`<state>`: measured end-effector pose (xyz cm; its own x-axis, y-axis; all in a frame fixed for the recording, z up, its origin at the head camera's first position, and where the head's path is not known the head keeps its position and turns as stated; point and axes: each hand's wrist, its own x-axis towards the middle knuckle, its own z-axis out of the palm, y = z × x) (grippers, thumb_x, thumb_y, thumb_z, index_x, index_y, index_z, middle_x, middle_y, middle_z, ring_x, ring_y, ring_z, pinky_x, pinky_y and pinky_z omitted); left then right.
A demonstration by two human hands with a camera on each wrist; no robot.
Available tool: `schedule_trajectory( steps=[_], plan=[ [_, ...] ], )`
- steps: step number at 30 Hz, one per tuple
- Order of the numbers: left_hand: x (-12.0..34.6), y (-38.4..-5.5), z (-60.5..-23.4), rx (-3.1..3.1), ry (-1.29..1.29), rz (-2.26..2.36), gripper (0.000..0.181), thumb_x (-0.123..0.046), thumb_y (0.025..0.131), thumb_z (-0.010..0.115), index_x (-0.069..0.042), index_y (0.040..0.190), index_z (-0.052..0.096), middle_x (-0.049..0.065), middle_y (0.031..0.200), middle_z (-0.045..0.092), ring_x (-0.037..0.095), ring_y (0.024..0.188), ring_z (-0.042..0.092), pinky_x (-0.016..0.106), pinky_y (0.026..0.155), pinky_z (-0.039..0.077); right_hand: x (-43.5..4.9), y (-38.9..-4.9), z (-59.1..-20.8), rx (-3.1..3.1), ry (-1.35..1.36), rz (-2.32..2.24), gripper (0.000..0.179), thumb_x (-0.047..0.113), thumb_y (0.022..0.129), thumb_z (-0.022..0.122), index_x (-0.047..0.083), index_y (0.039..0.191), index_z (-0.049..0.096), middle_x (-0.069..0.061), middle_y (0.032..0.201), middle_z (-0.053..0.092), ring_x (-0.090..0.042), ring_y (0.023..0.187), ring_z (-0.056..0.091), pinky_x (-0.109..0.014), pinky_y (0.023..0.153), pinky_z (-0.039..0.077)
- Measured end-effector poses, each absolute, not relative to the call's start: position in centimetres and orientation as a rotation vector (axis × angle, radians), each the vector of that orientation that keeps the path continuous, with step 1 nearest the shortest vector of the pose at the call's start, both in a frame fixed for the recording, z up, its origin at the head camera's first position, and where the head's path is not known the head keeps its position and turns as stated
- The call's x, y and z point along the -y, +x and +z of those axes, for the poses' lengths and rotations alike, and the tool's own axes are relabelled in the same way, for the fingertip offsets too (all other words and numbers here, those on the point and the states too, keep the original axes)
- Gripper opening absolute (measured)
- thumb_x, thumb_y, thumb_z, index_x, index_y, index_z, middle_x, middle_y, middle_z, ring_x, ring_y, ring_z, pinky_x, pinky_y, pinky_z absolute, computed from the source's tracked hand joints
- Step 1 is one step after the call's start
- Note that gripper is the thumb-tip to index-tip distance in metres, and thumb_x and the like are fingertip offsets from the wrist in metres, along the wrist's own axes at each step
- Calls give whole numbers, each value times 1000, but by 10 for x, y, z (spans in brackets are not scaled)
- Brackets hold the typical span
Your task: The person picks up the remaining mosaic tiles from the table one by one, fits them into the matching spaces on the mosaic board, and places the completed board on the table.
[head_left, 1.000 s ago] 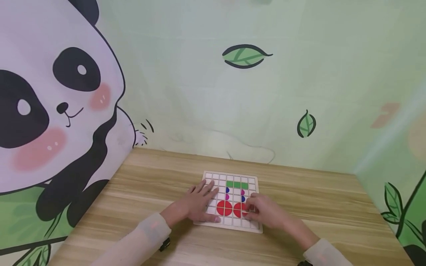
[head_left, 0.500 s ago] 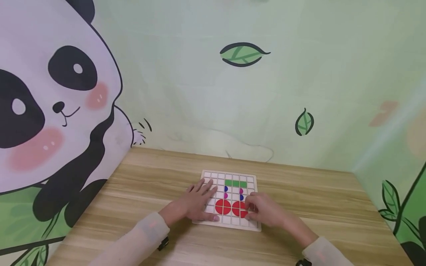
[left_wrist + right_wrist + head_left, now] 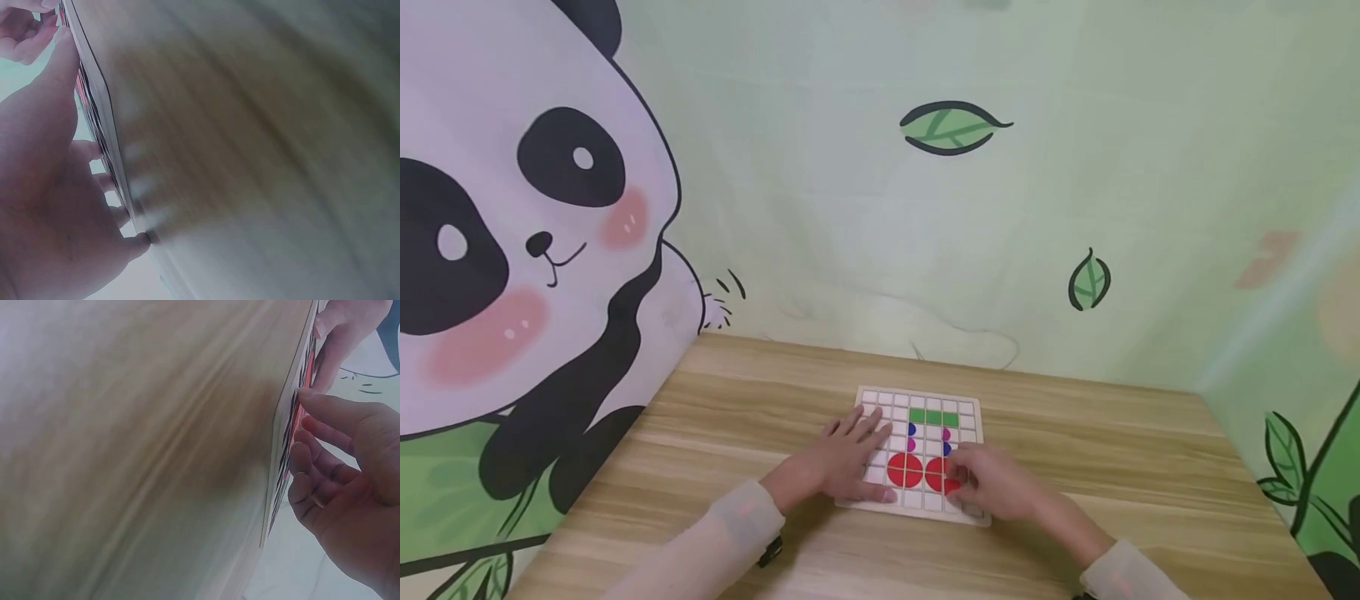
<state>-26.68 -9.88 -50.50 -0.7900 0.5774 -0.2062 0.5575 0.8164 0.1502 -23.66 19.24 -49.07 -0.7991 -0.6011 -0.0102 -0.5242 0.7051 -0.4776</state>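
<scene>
A square white puzzle board (image 3: 932, 502) with a raised grid lies on the table. My left hand (image 3: 846, 462) rests flat on its left side, fingers spread and thumb along the near edge. On the board show a green strip (image 3: 933, 417), small blue and pink half circles and a whole red circle (image 3: 897, 463). My right hand (image 3: 992, 479) is over the second red circle (image 3: 935, 473). Its thumb and forefinger pinch a red quarter-circle tile (image 3: 952, 486), tilted out of line with the others. In the right wrist view the thumb (image 3: 331, 407) is at the board's edge.
The wooden table (image 3: 760, 375) reaches back to a pale green wall cloth (image 3: 820, 208). A large printed panda (image 3: 587, 250) covers the cloth on the left. Printed leaves (image 3: 952, 127) show on the back.
My right fingers have shifted slightly left over the second red circle, and its lower right quarter now sits tilted in their pinch. My left hand stays in place.
</scene>
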Motion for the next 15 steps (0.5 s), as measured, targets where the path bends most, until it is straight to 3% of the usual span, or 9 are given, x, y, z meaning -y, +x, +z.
schedule_trajectory(
  steps=[15],
  plan=[
    [99,-267,-509,-2763,867,114,112,-86,89,54,-21,172,18,8,179,6,38,163,1,62,128,17,-195,-239,-492,-2732,-930,-719,13,12,92,84,15,99,74,6,89,63,-14,81,57,-25,69,50]
  ],
)
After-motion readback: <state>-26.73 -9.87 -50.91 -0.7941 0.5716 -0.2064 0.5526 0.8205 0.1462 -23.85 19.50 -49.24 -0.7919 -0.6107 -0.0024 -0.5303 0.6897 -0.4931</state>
